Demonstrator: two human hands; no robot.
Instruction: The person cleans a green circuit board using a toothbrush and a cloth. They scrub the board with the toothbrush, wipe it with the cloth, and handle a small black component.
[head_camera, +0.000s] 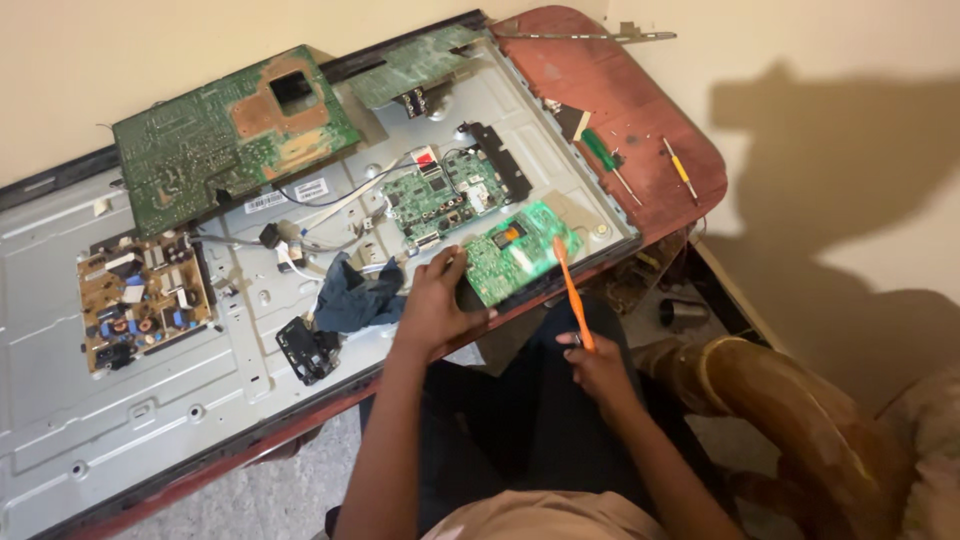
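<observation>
While my left hand (437, 305) clamps its fingers on the lower edge of the small green circuit board (515, 255) at the centre of the frame, my right hand (597, 367) is closed around an orange brush (572, 290) whose tip rests on that board. The board lies tilted on the grey metal back panel (200, 390), with a dark blue cloth (355, 298) just left of it.

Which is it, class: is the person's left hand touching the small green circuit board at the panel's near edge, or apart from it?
Touching. The head view shows the left hand gripping the near-left edge of the small green circuit board, its fingers lying directly on it.
</observation>
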